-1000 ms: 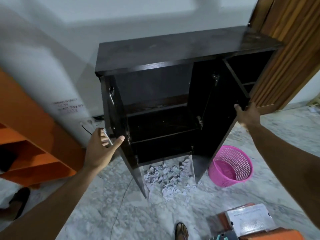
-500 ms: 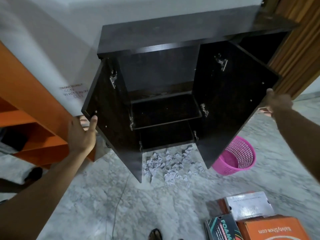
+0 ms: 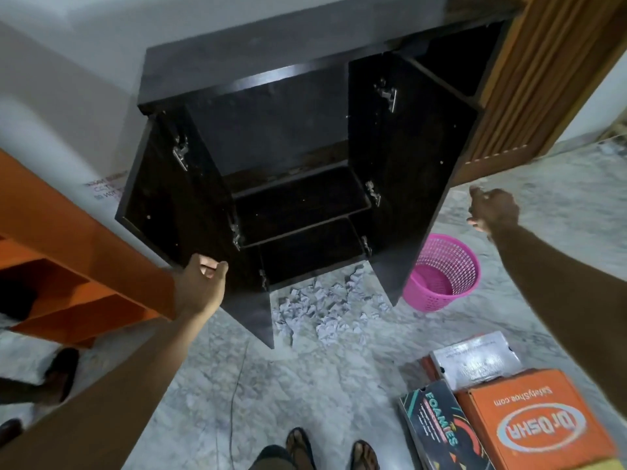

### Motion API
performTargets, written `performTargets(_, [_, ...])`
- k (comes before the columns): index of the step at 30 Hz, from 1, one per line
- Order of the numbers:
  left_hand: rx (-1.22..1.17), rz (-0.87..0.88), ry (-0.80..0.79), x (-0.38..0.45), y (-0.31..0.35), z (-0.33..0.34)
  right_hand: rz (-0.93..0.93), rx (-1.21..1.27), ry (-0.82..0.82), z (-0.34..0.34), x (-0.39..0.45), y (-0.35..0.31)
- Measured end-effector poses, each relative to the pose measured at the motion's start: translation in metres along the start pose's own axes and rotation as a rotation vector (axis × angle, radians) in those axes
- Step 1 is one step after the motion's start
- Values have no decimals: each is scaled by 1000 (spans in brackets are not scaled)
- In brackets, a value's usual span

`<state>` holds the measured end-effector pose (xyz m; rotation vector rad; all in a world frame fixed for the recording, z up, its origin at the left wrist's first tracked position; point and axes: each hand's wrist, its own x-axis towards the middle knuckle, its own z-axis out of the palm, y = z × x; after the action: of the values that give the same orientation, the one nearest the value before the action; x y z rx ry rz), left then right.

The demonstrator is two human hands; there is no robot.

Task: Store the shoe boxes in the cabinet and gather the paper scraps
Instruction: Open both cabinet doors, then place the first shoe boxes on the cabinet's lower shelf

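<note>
Left hand (image 3: 200,286) grips cabinet door (image 3: 190,212); orange shoe box (image 3: 539,425) cut off.

Single head view, looking forward and steeply down from standing height, facing open cabinet (image 3: 305,157) at near range. Wide-angle lens bending edges. Own feet (image 3: 330,451) showing at bottom edge; floor (image 3: 305,385) filling lower half.

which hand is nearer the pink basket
Right. The right hand hangs open in the air just up and to the right of the pink basket, past the right door's edge. The left hand grips the left door's lower edge, across the cabinet opening.
</note>
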<state>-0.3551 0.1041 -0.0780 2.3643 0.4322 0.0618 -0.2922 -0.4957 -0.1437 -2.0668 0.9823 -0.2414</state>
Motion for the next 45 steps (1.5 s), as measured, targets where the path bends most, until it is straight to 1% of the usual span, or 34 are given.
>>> performTargets(1, [11,26,-30,1,7,8,62,-30,-31,0,-17,8])
performTargets(3, [36,75,-96,7,24,25,79,-10,-44,-16,-79,-8])
performTargets(6, [32,153,-202,21,48,55,138,-11,-12,-23,-135,-14])
performTargets(9, [67,247,-310,33,73,86,233,41,23,-13,-159,10])
performTargets(11, [89,312,-397,42,83,108,295,116,62,0,-169,39])
performTargets(13, [111,364,-504,49,89,128,376,194,152,18,-171,98])
performTargets(16, [195,494,-669,53,92,156,499,249,206,38,-206,163])
performTargets(19, [239,583,-806,47,89,186,638,322,299,44,-269,164])
performTargets(22, [311,644,-928,31,76,219,729,266,357,48,-328,167])
performTargets(26, [402,668,-1088,0,47,276,860,205,353,67,-374,231])
performTargets(28, [389,658,-1147,-13,25,310,920,209,367,82,-391,265])
performTargets(31, [430,644,-1257,-44,-22,370,970,172,401,114,-421,327])
performTargets(33, [438,652,-1311,-61,-39,394,996,162,402,129,-434,354])
performTargets(34, [475,668,-1345,-72,-67,425,1016,158,404,149,-438,385])
performTargets(35, [514,690,-1396,-84,-93,456,1027,141,424,168,-440,420])
performTargets(36, [549,692,-1425,-87,-96,465,1029,139,446,168,-442,427])
performTargets(37, [573,710,-1421,-93,-103,478,1033,152,465,174,-443,436])
performTargets(39, [586,740,-1447,-108,-132,514,1012,174,541,199,-447,472])
performTargets(41, [543,714,-1518,-122,-157,557,1005,234,603,226,-440,513])
performTargets(43, [504,707,-1531,-134,-181,596,993,292,677,253,-432,550])
performTargets(45, [462,692,-1545,-142,-202,630,978,296,772,276,-424,582])
